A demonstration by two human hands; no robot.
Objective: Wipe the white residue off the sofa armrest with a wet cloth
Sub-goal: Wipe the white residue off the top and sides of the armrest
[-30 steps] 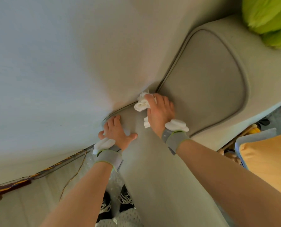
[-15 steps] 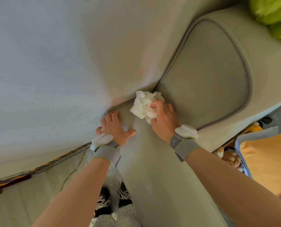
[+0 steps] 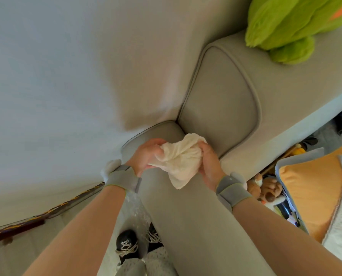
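Left hand (image 3: 146,155) and right hand (image 3: 208,164) raised together, fingers curled, gripping between them; both forearms extended forward, wrists banded.

green plush toy (image 3: 291,26) cut off top-right, shoes (image 3: 126,245) half hidden — residue indiscernible

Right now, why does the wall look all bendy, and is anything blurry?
In the head view the wide lens curves the wall and the sofa armrest; the cloth between the left hand and right hand looks soft and slightly blurred; a shadow falls on the wall beside the sofa.
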